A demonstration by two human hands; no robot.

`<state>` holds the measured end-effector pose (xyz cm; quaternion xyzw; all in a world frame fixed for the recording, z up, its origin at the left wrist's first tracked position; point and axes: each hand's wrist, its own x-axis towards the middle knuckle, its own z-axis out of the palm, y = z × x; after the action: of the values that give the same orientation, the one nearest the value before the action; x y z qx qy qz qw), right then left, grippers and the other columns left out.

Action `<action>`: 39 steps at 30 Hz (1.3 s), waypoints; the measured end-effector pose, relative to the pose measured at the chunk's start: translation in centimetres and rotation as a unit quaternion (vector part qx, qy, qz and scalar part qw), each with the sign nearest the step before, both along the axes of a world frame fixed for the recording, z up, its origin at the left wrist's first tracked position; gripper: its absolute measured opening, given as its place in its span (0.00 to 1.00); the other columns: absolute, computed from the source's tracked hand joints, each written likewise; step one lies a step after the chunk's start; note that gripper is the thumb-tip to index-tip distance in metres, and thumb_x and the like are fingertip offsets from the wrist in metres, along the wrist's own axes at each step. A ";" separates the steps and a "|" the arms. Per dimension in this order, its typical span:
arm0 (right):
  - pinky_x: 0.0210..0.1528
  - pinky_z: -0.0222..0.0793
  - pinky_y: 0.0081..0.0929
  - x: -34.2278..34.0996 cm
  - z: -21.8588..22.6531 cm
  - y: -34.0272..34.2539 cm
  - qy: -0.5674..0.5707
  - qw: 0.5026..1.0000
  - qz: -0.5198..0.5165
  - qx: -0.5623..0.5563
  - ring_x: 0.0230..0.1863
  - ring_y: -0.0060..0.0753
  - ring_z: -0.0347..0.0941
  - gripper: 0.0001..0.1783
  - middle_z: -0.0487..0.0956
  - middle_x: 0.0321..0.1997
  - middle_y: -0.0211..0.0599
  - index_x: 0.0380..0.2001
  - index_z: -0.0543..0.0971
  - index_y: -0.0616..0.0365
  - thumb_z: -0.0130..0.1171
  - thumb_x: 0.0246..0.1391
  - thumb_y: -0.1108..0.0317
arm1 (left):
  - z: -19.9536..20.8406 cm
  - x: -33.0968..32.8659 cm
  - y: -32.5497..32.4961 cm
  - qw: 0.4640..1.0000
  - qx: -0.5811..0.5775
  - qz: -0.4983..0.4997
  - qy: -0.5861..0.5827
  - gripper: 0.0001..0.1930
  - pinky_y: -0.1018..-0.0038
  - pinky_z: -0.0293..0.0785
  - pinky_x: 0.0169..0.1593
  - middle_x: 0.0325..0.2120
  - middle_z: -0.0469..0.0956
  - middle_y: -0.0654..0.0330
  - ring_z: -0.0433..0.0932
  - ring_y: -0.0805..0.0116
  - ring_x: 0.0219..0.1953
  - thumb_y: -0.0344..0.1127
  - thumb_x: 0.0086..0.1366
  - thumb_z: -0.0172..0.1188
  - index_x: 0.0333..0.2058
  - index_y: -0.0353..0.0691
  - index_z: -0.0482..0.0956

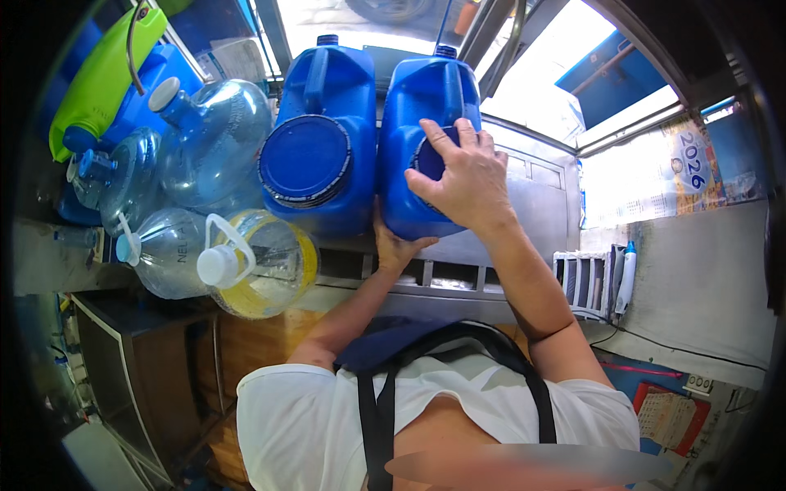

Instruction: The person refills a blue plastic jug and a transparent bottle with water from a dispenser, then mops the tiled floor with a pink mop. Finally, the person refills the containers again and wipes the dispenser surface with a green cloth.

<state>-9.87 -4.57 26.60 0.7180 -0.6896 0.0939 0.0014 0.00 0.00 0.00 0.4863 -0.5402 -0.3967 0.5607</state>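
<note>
Strong white daylight pours through a glazed opening (385,23) at the far side and a second window (536,98) to the right, both washed out in places. Beyond the right one shows a blue panel (602,61). A grey metal worktop (536,217) crosses the middle, with rectangular openings along its near edge. At the right, printed sheets (655,192) line the area below the window frame, and a dark cable (684,350) runs along a grey surface (696,286). Below that are a blue wall section (622,375), a pale power outlet (698,383) and a red-backed card (667,416). At lower left, a dark cabinet (164,389) with a brown side stands by the orange-brown, wood-toned floor (233,450).
</note>
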 end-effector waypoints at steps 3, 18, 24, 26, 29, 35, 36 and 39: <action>0.61 0.60 0.64 -1.8 -0.7 -0.2 -0.010 0.996 0.078 -0.032 0.65 0.60 0.64 0.44 0.69 0.65 0.56 0.62 0.74 0.38 0.62 0.37 0.38 | 0.1 -0.8 -0.2 0.998 -0.002 -0.004 0.069 0.76 0.57 0.60 0.69 0.64 0.55 0.44 0.60 0.52 0.66 0.48 0.28 0.87 0.69 0.33 0.40; 0.61 0.62 0.54 -22.5 0.1 -0.1 -0.068 0.951 0.300 0.007 0.60 0.52 0.67 0.41 0.74 0.57 0.43 0.49 0.82 0.38 0.65 0.20 0.43 | -1.1 -17.2 6.6 0.992 0.099 -0.059 0.052 0.79 0.51 0.44 0.72 0.67 0.45 0.35 0.47 0.36 0.70 0.42 0.32 0.85 0.70 0.35 0.27; 0.59 0.65 0.55 -24.5 1.1 7.5 -0.038 0.985 0.170 0.009 0.59 0.53 0.67 0.38 0.72 0.57 0.46 0.52 0.80 0.42 0.64 0.35 0.40 | 1.9 -18.7 6.9 0.987 0.088 -0.122 -0.060 0.87 0.43 0.43 0.71 0.68 0.40 0.32 0.42 0.29 0.70 0.45 0.26 0.87 0.67 0.40 0.16; 0.58 0.67 0.55 -25.1 1.1 8.9 -0.016 0.998 0.054 0.020 0.59 0.54 0.68 0.40 0.73 0.57 0.49 0.55 0.78 0.45 0.62 0.42 0.33 | 2.2 -19.7 6.5 0.973 0.148 -0.157 -0.080 0.86 0.42 0.43 0.71 0.68 0.39 0.30 0.41 0.28 0.70 0.44 0.26 0.87 0.68 0.41 0.16; 0.52 0.73 0.47 -27.1 0.7 9.6 0.060 0.993 -0.106 0.009 0.49 0.58 0.77 0.43 0.79 0.47 0.56 0.56 0.77 0.57 0.44 0.59 0.28 | 1.7 -21.7 5.2 0.961 0.164 -0.203 -0.097 0.86 0.41 0.45 0.71 0.67 0.37 0.28 0.39 0.25 0.70 0.43 0.26 0.86 0.68 0.44 0.17; 0.30 0.71 0.41 -32.8 3.2 12.6 -0.050 0.961 -0.244 0.120 0.22 0.50 0.77 0.44 0.78 0.16 0.47 0.18 0.81 0.63 0.39 0.64 0.31 | 0.4 -26.6 0.6 0.956 0.129 -0.237 -0.114 0.86 0.45 0.53 0.69 0.64 0.47 0.35 0.50 0.32 0.68 0.43 0.23 0.87 0.69 0.51 0.21; 0.27 0.66 0.34 -33.8 3.9 13.8 -0.319 0.881 -0.229 0.264 0.19 0.38 0.73 0.44 0.74 0.13 0.39 0.10 0.76 0.61 0.43 0.65 0.33 | 0.4 -27.6 0.0 0.957 0.125 -0.230 -0.129 0.87 0.47 0.57 0.68 0.62 0.51 0.37 0.55 0.36 0.66 0.43 0.21 0.87 0.69 0.51 0.22; 0.28 0.61 0.27 -36.7 1.6 11.8 -0.301 0.923 -0.231 -0.060 0.20 0.25 0.65 0.39 0.68 0.12 0.30 0.12 0.76 0.63 0.52 0.63 0.38 | 1.0 -29.7 -3.5 0.940 0.156 -0.272 -0.131 0.89 0.48 0.57 0.69 0.62 0.51 0.38 0.56 0.38 0.66 0.42 0.19 0.88 0.69 0.51 0.19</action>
<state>-46.61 7.21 28.24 0.4751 -0.7977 0.3435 -0.1415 -29.75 -3.52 0.98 0.4499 -0.6520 -0.5463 0.2721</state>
